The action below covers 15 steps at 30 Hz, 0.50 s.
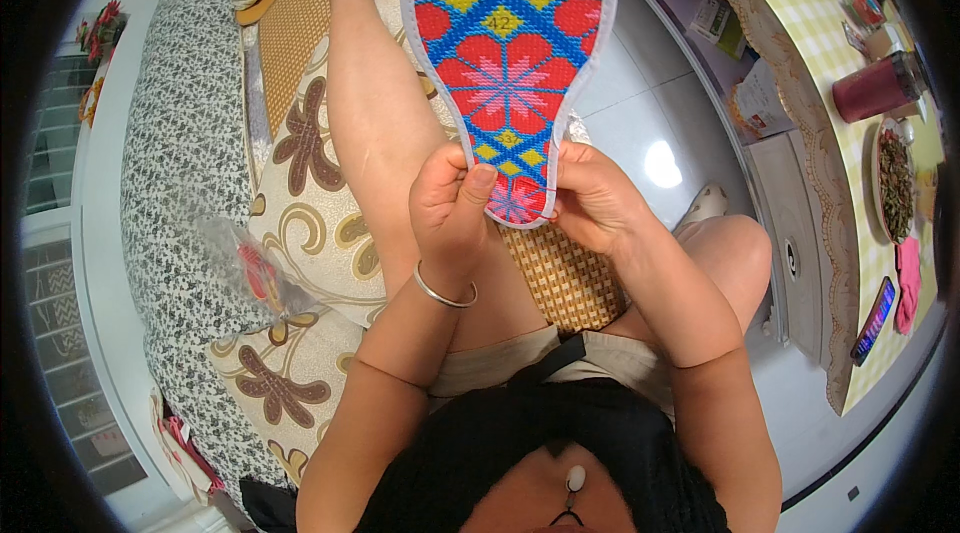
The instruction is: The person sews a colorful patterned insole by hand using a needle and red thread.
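A cross-stitched insole (pixel 505 93) stands upright in front of me, its wide end cut off by the top of the view. It bears red and pink flowers, blue lattice bands and yellow diamonds inside a white edging. My left hand (pixel 455 203) grips the left side of the narrow heel end, thumb lying on the stitched face. At the heel's right edge, my right hand (pixel 595 195) is closed, with the thumb against the edging. A thin dark line, perhaps thread or a needle, shows by its fingertips; the fingers partly hide it.
On my left are a patterned sofa cover (pixel 185 163) and a clear plastic bag (pixel 262 273) with something red inside. To the right, a checked tablecloth (pixel 850 183) carries a dark red tumbler (pixel 878 88), a dish of dried leafy bits (pixel 893 183), a pink cloth (pixel 907 285) and a phone (pixel 873 321).
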{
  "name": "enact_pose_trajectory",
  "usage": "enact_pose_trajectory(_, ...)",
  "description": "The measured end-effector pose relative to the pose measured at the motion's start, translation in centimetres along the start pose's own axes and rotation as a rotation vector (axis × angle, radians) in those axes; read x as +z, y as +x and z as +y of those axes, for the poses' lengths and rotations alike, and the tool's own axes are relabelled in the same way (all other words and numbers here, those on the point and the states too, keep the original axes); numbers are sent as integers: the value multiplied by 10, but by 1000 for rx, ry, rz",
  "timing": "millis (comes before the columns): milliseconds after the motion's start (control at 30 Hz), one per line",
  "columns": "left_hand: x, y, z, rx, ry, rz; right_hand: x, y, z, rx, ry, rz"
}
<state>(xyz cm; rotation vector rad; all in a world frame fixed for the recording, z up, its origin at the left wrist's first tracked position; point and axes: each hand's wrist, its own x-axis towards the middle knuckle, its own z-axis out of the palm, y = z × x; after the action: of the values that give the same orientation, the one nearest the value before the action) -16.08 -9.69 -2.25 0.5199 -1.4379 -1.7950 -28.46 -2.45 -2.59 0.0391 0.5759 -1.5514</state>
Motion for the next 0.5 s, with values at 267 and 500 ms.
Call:
enact_pose_trajectory(267, -2, 3, -2, -80, -24, -10, -24, 18, 11, -129, 110, -29)
enact_pose_trajectory(500, 4, -2, -1, -98, -189, -16, -42, 26, 11, -157, 124, -14)
